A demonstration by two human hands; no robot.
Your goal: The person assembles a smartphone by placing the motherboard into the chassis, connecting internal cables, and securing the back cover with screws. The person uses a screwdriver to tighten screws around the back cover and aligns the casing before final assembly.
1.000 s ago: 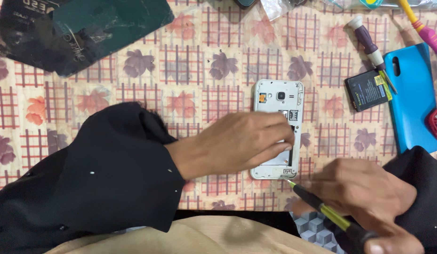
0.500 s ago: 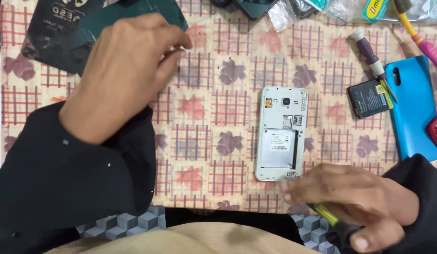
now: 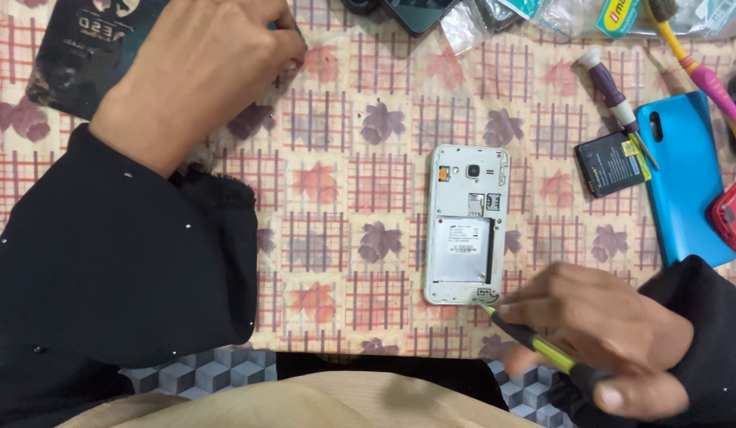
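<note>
Beside opened phone, screwdriver in right hand.

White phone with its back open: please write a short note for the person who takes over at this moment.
Left hand: empty as far as visible, over the dark mat at far left.
Right hand: holds a yellow-and-black screwdriver, tip at the bottom edge of the white phone.
Done: back cover off, black battery out, beside the blue cover.
Left: the phone's inner frame remains in place.
</note>
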